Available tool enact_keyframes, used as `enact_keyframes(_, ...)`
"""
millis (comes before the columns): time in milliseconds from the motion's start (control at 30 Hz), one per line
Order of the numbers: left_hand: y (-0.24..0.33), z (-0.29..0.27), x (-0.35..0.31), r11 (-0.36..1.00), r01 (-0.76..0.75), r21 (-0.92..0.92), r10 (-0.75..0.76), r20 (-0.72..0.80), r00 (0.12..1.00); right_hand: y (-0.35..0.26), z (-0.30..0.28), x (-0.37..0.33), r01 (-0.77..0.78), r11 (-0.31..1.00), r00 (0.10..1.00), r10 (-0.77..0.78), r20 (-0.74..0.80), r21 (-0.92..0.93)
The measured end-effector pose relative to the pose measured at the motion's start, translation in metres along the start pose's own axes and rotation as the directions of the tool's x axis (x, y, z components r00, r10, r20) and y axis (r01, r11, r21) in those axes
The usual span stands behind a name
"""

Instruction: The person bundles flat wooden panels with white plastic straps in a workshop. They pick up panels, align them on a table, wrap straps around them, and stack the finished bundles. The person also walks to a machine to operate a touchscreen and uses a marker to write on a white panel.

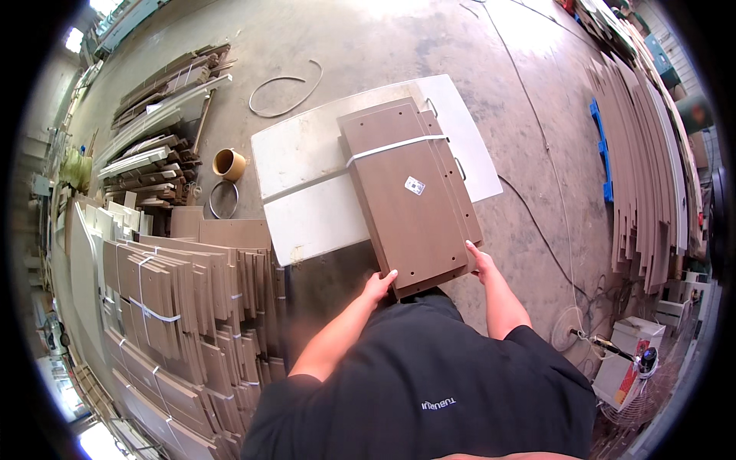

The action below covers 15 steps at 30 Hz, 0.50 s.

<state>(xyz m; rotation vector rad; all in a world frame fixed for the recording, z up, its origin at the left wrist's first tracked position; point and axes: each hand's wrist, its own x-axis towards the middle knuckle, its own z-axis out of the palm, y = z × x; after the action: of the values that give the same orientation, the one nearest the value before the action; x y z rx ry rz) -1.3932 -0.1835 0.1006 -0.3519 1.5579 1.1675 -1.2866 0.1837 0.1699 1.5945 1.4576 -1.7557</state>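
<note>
A bundle of flat brown panels (406, 230) lies partly over a white tabletop (300, 165), its near end sticking out toward my body. One white strap (399, 149) runs across its far part, and a small white label (414, 185) is on its top face. Dark holes dot the panels near the edges. At the near left corner, my left hand (379, 286) grips the bundle with the thumb on top. My right hand (481, 261) grips the near right corner, thumb along the side. The undersides of both hands are hidden.
Strapped stacks of brown panels (184, 291) stand at my left, with loose strips (157, 146) beyond. A tape roll (228, 164) and a strap loop (259, 113) lie on the floor. Tall brown panels (635, 169) stand at the right. A fan (640, 395) and cables (540, 226) are near right.
</note>
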Motion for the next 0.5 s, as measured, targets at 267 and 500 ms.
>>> enact_keyframes(267, 0.013, 0.007, -0.008, 0.942, -0.012, -0.335, 0.044, 0.09, 0.995, -0.005, 0.004, 0.022, -0.015, 0.998, 1.0, 0.015, 0.003, 0.063)
enact_keyframes(500, 0.051, 0.008, -0.054, 0.93, 0.001, -0.367, -0.02, -0.048, 0.999, -0.026, -0.003, -0.004, 0.005, 0.992, 1.0, -0.002, 0.021, -0.127)
